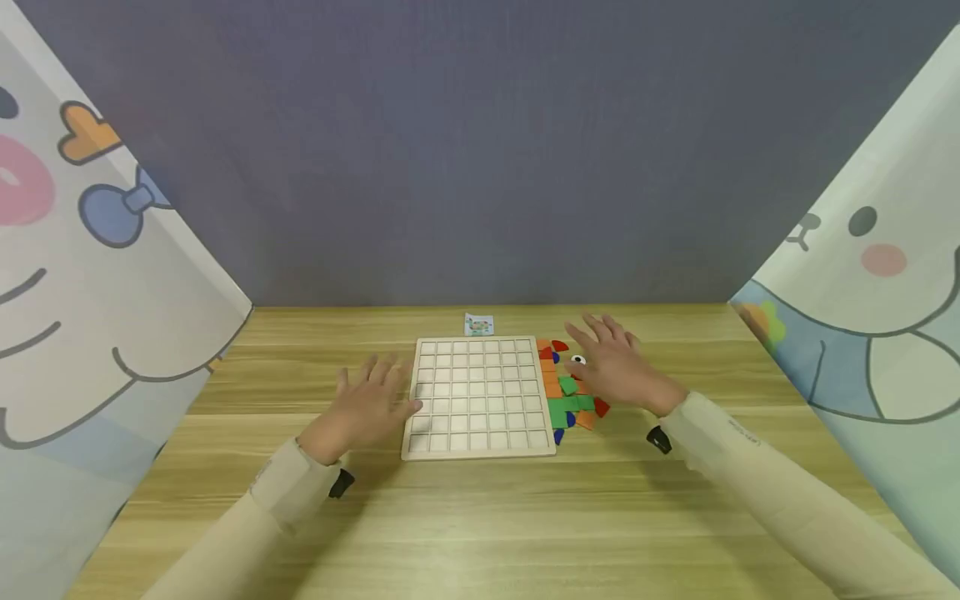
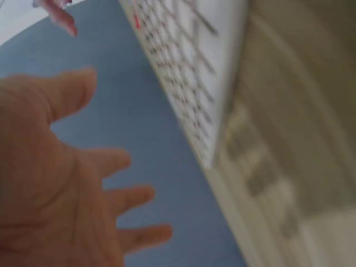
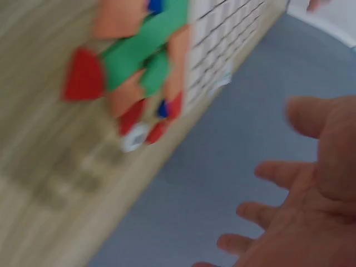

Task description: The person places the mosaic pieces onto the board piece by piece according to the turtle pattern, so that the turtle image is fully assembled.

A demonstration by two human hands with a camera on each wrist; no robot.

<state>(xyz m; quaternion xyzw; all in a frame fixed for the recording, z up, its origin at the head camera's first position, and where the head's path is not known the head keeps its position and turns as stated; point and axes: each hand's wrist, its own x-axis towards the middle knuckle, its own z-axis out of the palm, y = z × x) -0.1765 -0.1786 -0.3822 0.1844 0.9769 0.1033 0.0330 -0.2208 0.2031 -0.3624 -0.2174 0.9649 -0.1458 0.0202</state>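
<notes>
A pale wooden grid board (image 1: 480, 398) with rows of square hollows lies on the table. My left hand (image 1: 366, 410) hovers at its left edge, fingers spread and holding nothing; the left wrist view shows the bare palm (image 2: 55, 189). Over the loose pieces on the right is my right hand (image 1: 617, 367), also spread and with nothing in its grasp. Beside the board's right edge lie several flat pieces: green (image 3: 153, 41), orange (image 1: 550, 379), red (image 3: 84, 77) and blue ones. A white disc with a black centre (image 1: 578, 360) lies near the right fingers.
Behind the board lies a small card (image 1: 478, 325) printed with a coloured pattern. The wooden table (image 1: 450, 525) ends at a grey-blue wall (image 1: 480, 158). Cartoon-printed panels (image 1: 885, 275) flank both sides.
</notes>
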